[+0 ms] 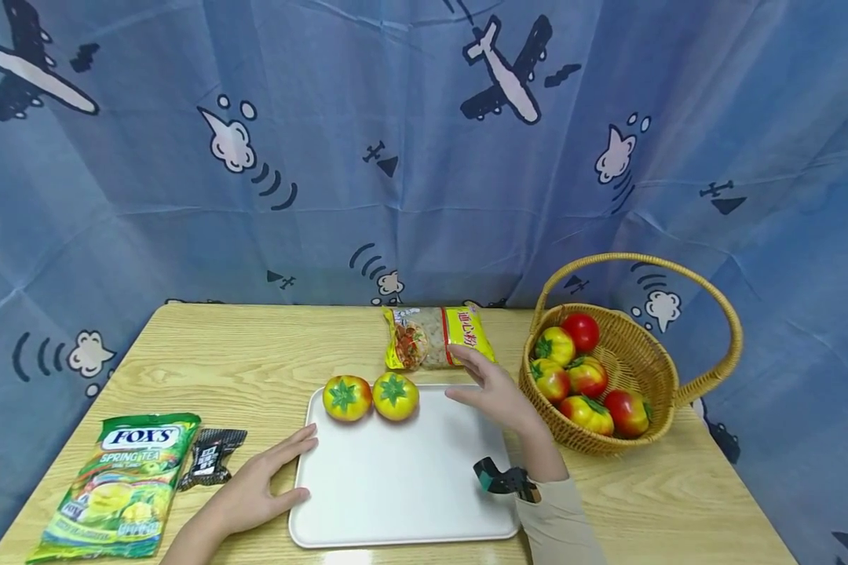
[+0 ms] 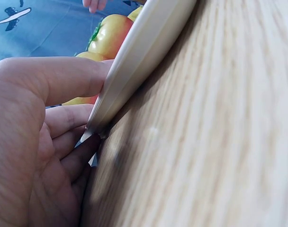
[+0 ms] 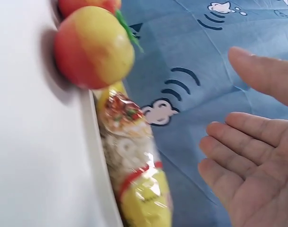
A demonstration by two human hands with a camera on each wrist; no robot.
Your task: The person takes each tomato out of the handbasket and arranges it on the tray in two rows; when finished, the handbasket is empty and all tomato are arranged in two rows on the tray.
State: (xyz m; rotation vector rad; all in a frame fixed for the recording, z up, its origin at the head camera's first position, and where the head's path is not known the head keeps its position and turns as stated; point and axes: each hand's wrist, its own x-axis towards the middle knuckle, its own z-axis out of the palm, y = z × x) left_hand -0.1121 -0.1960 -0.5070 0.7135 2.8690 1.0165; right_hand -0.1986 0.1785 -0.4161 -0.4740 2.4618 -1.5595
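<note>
I have two yellow-and-red fruits with green leafy tops [image 1: 347, 398] sitting side by side on the white tray [image 1: 410, 479], in its far left corner; the rest of the tray's surface is bare. My left hand [image 1: 261, 482] is at the tray's left edge, fingers extended and touching the rim without curling round it. My right hand [image 1: 498, 396] hangs over the tray's far right part, fingers loose and apart, grasping nothing.

To the right of the tray stands the wicker basket [image 1: 625, 361], where I count five similar fruits [image 1: 586, 413] and one plain red one [image 1: 580, 333]. As I judge it, setting fruit out on the tray is partly done: two are placed, and any others meant for it would come from the basket. How many should follow, I cannot tell.

Just beyond the tray's far edge lies the yellow pasta bag [image 1: 434, 337]. Left of the tray, the small black packet [image 1: 210, 457] lies beside the green candy bag [image 1: 123, 486] on the wooden tabletop [image 1: 268, 353]; both seem uninvolved.
</note>
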